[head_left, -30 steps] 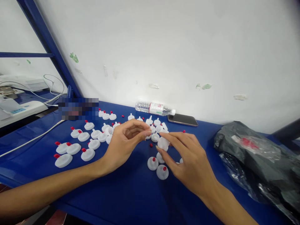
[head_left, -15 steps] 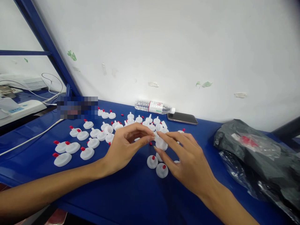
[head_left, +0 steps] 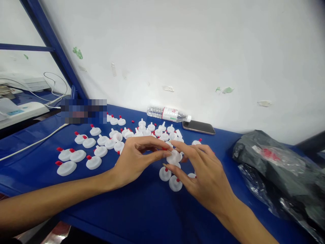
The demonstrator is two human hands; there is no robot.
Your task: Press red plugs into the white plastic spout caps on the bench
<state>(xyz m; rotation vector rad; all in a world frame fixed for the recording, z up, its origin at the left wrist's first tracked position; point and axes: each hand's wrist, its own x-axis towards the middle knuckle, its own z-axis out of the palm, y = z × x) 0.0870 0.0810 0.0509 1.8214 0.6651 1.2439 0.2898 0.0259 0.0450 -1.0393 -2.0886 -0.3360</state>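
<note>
My left hand [head_left: 137, 157] and my right hand [head_left: 203, 173] meet over the blue table [head_left: 142, 210]. Between their fingertips is a white round plastic cap [head_left: 175, 157]. The right thumb and forefinger pinch this cap. The left thumb and forefinger are pressed together at its left side, with a small red plug [head_left: 165, 148] at their tips. Two white caps with red plugs [head_left: 170, 178] lie just below the hands. Several more capped pieces [head_left: 86, 152] are spread to the left, and several white caps without plugs [head_left: 152, 130] lie behind the hands.
A clear water bottle [head_left: 169, 114] lies on its side by the white wall, with a dark phone [head_left: 198, 127] beside it. A black plastic bag [head_left: 279, 169] fills the right side. A white cable [head_left: 33, 144] and white devices [head_left: 20, 112] sit at the far left.
Both hands have drifted slightly down and right and closed in on each other. The left fingertips now touch the white cap held in the right hand.
</note>
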